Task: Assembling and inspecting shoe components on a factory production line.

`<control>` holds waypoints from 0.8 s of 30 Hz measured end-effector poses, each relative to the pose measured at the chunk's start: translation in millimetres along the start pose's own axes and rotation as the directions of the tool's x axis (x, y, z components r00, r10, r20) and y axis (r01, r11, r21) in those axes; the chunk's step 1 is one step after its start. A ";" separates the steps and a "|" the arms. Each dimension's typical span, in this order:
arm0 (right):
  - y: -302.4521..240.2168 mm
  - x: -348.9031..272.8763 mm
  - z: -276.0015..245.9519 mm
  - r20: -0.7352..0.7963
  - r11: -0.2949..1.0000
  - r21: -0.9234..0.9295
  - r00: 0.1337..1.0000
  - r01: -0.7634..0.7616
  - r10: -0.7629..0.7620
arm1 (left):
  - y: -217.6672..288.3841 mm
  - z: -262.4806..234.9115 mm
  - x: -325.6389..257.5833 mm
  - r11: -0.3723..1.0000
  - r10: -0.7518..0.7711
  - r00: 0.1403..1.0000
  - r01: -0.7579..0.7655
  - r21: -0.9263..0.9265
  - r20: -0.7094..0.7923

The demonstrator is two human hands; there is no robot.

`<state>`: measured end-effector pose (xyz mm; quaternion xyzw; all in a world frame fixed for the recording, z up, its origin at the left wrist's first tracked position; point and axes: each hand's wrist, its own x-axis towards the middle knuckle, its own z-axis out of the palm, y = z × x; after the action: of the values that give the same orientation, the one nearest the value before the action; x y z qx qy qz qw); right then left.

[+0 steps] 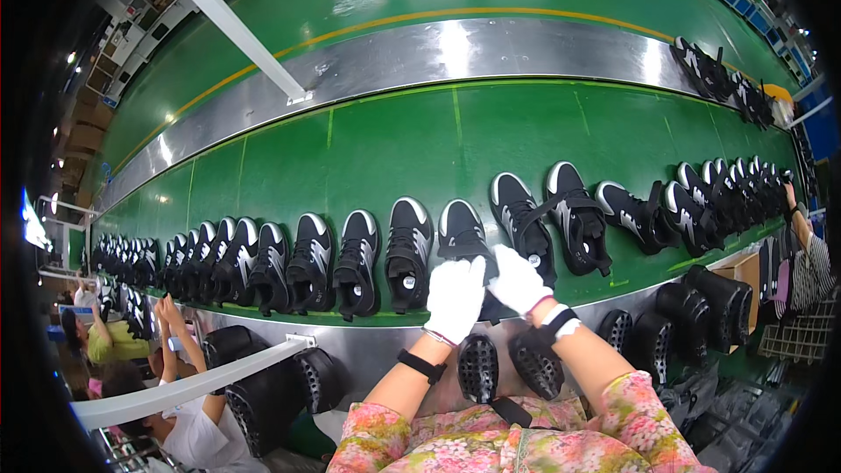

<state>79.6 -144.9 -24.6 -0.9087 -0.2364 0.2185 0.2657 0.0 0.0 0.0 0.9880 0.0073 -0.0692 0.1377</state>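
A black sneaker with a white toe rim [461,221] lies on the green belt [394,149], toe pointing away from me. My left hand [456,298], in a white glove, closes over its collar and hides the heel. On the right side of the same collar, the gloved fingers of my right hand [519,281] are bent together. What exactly they pinch is hidden. Close by on the left is another sneaker [407,250]. To the right, a sneaker with a loose strap [517,206] sits beside my right hand.
Sneakers line the belt both ways. Before my body are black shoe-shaped blocks with holes [478,368]; more black blocks [701,311] stand right. A white post [232,26] rises beyond the belt, and a white bar [201,385] crosses left. Co-workers work left [188,412] and right [806,254].
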 end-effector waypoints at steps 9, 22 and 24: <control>-18.3 -6.3 -4.6 -0.285 0.922 0.336 0.954 0.192 -0.095 | 9.4 6.1 -17.5 0.981 -0.136 0.946 0.087 -0.171 -0.296; -18.9 9.9 -15.9 -0.167 0.942 0.103 0.939 0.320 -0.301 | -31.8 23.0 -30.9 -0.448 -0.592 0.658 0.211 -0.869 0.465; -18.9 8.5 -14.1 -0.205 0.927 0.119 0.923 0.355 -0.327 | -30.0 24.9 -32.8 -0.505 -0.564 0.646 0.223 -0.834 0.514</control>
<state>87.8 -131.5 -5.1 -0.8464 -0.3485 0.1026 0.3894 -36.9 22.2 -27.3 0.3783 0.4728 0.0260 0.7954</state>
